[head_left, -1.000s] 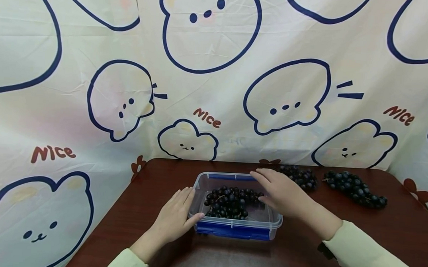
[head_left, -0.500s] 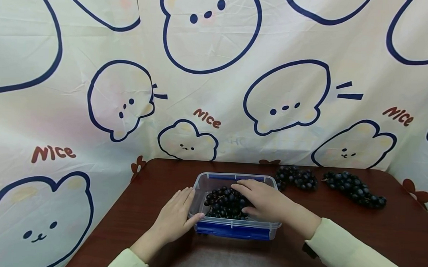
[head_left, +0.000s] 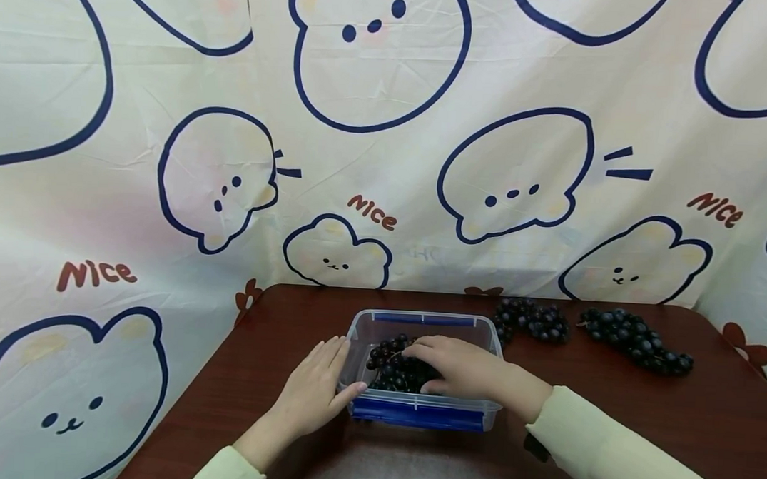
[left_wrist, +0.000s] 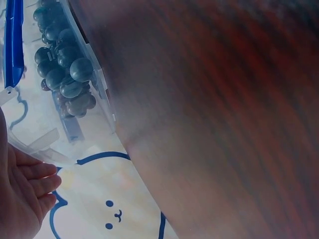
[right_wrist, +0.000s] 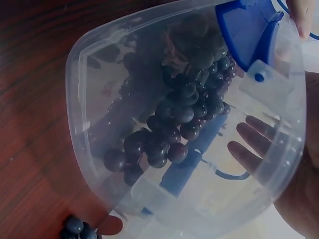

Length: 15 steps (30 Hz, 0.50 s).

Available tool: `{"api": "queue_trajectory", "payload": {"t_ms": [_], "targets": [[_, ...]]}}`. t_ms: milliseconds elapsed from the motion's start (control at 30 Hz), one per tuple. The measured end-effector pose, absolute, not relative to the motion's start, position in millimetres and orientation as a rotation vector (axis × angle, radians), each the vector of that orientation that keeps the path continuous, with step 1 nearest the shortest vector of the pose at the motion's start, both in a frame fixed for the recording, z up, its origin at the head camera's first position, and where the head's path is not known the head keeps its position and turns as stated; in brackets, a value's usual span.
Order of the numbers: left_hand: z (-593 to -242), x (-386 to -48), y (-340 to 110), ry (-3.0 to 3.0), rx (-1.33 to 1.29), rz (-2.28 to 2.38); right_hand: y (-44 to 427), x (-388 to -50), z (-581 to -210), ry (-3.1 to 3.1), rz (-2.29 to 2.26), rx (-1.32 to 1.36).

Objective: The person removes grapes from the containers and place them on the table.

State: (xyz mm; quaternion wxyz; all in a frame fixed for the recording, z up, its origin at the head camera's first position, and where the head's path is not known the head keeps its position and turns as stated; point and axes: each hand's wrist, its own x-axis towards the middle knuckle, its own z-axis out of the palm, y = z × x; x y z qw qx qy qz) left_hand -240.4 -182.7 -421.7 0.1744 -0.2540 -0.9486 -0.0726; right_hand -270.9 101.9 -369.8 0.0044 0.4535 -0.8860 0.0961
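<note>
A clear plastic box (head_left: 423, 398) with blue latches holds a bunch of dark grapes (head_left: 398, 374). My left hand (head_left: 312, 390) rests flat against its left wall, thumb at the front rim; in the left wrist view, the hand (left_wrist: 25, 199) lies beside the box corner. My right hand (head_left: 468, 370) is inside the box, its fingers over the grapes' right side and its thumb towards the front. Through the plastic in the right wrist view, the fingers of that hand (right_wrist: 294, 184) look extended and spread, near the grapes (right_wrist: 167, 129).
Two more dark grape bunches lie at the back right of the brown table (head_left: 607, 413), one just behind the box's right corner (head_left: 540, 321) and another farther right (head_left: 636, 340). A cartoon-printed cloth (head_left: 361, 160) hangs behind the table.
My right hand has moved left and down, from above the box's right side to the grapes in it. The left hand and the box have stayed in place.
</note>
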Motion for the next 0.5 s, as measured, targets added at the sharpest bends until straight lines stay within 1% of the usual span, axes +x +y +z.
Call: {"api": "queue_trajectory", "payload": {"t_ms": [233,500], "targets": [[-421,-239,-184,-2.689,-0.732,-0.189,93,-279,-378,-2.853,0.372,1.449],[-421,-240,-184,-2.684,-0.736,-0.188,88,-283,-380,-2.972,0.454,1.413]]}}
